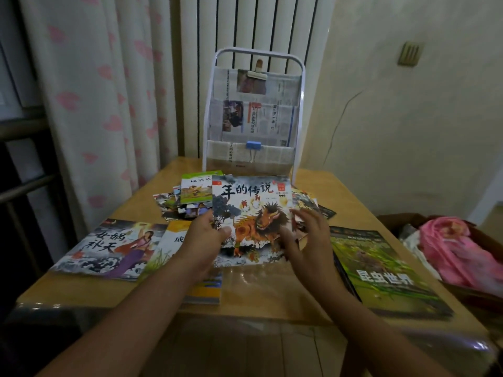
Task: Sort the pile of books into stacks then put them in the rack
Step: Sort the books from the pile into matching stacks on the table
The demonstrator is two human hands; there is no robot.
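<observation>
My left hand grips the left edge of a picture book with an orange beast on its cover, held tilted above the table. My right hand hovers at the book's right edge with fingers spread and relaxed; whether it touches the book is unclear. Behind the book lies the unsorted pile of books. Three sorted books lie flat: a book with a woman in purple at left, a yellow book partly under my left arm, and a green insect book at right. The white rack stands at the table's far edge.
The rack's pockets are lined with newspaper and held by clips. The wooden table has a clear plastic cover. A box with pink cloth sits at the right. Curtains and a radiator stand behind.
</observation>
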